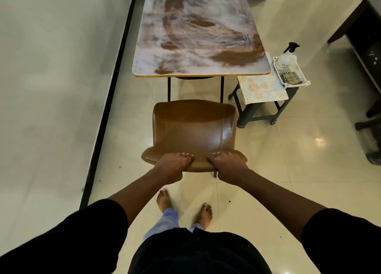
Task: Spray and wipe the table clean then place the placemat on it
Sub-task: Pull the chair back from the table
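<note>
From the head view, the person stands barefoot on the tiled floor behind a brown chair [193,133] that faces the worktop [198,30]. The left hand [173,165] and the right hand [228,164] each grip the top edge of the chair's backrest, fingers curled over it, close together near its middle.

The worktop is smeared all over with whitish film and brown patches, so by the look of it neither spraying nor wiping is done. Just beside its near right corner stands a low dark stool [266,106]. On the stool lies the placemat [261,89], pale with round gold patterns, and on the stool's far right side a white basket [305,82] holds the spray bottle [288,55] and a folded checked cloth [291,77].

Everything is left to do: I judge the chair is being shifted for access, then spray, wipe, and lay the placemat.
</note>
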Demonstrator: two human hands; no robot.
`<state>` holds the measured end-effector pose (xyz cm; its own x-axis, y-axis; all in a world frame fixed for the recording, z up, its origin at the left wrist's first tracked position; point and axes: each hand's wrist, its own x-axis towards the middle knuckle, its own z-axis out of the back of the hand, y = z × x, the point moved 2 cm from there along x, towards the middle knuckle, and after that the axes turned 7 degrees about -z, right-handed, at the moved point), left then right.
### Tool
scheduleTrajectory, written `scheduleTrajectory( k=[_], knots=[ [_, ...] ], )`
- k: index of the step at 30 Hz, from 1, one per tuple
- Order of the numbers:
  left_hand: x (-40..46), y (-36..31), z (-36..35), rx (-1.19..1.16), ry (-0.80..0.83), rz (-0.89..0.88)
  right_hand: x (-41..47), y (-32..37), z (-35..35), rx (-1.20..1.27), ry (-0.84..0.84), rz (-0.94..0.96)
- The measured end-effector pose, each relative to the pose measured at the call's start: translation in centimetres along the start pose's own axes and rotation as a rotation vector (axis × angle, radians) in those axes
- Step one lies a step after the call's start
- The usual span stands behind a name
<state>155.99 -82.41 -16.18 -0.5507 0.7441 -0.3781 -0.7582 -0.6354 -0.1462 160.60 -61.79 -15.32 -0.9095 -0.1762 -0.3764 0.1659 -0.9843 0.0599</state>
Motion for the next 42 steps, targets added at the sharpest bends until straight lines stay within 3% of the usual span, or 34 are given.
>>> scheduleTrajectory(
  k=[12,28,38,42],
  knots=[
    [1.3,-1.2,0.3,-0.016,-0.027,0.008,-0.3,-1.5,0.5,-0.010,-0.062,-0.010],
    [1.6,-1.8,-0.2,-0.048,-0.011,0.005,-0.3,-2.3,-1.0,0.002,-0.025,-0.023],
    [1.7,-2.1,-0.4,-0.174,-0.014,0.044,-1.2,-2.9,0.0,0.075,0.034,-0.008],
    [2.2,-2.0,0.4,-0.311,0.098,0.051,-1.4,-3.1,0.8,0.195,0.087,0.012]
  ],
)
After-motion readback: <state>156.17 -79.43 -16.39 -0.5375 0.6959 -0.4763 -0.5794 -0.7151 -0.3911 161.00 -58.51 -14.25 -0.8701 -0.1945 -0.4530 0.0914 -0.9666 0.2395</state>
